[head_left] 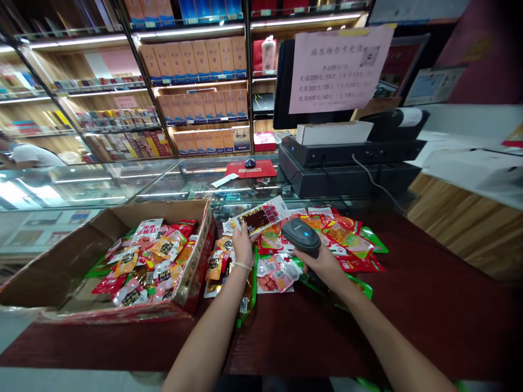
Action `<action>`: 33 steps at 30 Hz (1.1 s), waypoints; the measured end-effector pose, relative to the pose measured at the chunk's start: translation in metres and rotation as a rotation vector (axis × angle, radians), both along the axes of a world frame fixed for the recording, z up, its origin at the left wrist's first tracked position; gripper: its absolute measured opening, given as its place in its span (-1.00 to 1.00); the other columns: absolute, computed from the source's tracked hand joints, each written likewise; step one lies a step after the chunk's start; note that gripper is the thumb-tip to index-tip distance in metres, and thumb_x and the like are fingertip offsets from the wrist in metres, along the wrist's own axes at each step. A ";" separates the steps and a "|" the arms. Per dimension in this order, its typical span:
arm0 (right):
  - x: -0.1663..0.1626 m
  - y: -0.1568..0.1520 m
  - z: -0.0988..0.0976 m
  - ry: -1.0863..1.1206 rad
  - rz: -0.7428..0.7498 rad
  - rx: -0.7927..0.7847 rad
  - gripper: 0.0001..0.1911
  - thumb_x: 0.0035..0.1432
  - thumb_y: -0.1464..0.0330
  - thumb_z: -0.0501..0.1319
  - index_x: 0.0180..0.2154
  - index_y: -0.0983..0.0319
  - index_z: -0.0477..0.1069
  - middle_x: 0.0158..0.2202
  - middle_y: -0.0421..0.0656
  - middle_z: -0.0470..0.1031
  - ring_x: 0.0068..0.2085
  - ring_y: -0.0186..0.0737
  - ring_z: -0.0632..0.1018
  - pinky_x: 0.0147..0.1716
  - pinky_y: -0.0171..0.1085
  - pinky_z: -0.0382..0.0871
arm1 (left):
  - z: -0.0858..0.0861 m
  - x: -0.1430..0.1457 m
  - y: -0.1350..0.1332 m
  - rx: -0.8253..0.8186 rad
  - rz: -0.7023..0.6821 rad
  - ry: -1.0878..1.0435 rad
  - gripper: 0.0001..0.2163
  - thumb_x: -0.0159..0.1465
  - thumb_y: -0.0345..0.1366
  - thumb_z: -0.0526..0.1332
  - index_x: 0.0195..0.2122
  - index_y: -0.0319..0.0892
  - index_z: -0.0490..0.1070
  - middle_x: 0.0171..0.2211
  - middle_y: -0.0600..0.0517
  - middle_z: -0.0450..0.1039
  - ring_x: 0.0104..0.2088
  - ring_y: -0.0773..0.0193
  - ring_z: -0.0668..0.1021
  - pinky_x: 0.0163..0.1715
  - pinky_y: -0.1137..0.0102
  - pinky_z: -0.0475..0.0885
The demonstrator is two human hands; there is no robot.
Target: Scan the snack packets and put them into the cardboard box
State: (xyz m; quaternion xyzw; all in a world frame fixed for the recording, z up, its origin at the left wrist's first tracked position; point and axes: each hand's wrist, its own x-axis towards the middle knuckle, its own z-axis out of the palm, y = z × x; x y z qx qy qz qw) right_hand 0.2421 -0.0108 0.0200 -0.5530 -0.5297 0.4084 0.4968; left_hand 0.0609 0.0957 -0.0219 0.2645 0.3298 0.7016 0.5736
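My left hand (242,247) grips a snack packet (263,216) with a dark brown window and red lettering, tilted above the counter. In my right hand (324,264) is a dark grey barcode scanner (301,235) with a small blue light on top, its head turned toward the packet. Beneath and around both hands lie loose snack packets (347,238) in red, green, white and orange. A pink-and-white packet (278,272) rests between my forearms. To the left, an open cardboard box (195,283) holds many small packets.
Behind the packets stands a dark cash drawer unit (318,179) with a receipt printer (394,124) and a monitor bearing a paper sign (339,68). A mouse (249,163) sits on a red mat (261,170) on the glass counter. At far left is another person (35,156).
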 end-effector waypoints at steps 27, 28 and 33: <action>-0.010 -0.010 0.002 -0.084 0.123 -0.032 -0.63 0.01 0.15 0.36 -0.17 0.21 0.48 -0.58 -0.23 0.47 -0.60 -0.25 0.41 -0.60 -0.29 0.30 | 0.003 -0.006 0.003 -0.020 -0.231 -0.223 -0.74 0.20 -0.25 0.33 -0.12 -0.13 0.37 -0.05 -0.04 0.52 -0.08 0.18 0.59 0.02 0.15 0.50; -0.008 -0.009 0.002 -0.065 0.108 -0.039 -0.63 0.01 0.14 0.36 -0.18 0.21 0.47 -0.60 -0.24 0.46 -0.63 -0.28 0.38 -0.62 -0.30 0.28 | 0.003 -0.005 0.002 -0.011 -0.211 -0.167 -0.71 0.15 -0.28 0.37 -0.13 -0.13 0.36 -0.09 -0.01 0.52 -0.12 0.22 0.60 -0.01 0.16 0.52; 0.003 -0.003 0.005 0.064 0.029 0.025 -0.66 0.01 0.10 0.37 -0.33 0.22 0.42 -0.72 -0.29 0.35 -0.68 -0.32 0.33 -0.66 -0.33 0.21 | 0.006 0.004 -0.003 -0.007 -0.119 0.095 -0.64 0.00 -0.34 0.42 -0.18 -0.16 0.38 -0.27 0.09 0.49 -0.31 0.36 0.56 -0.13 0.23 0.57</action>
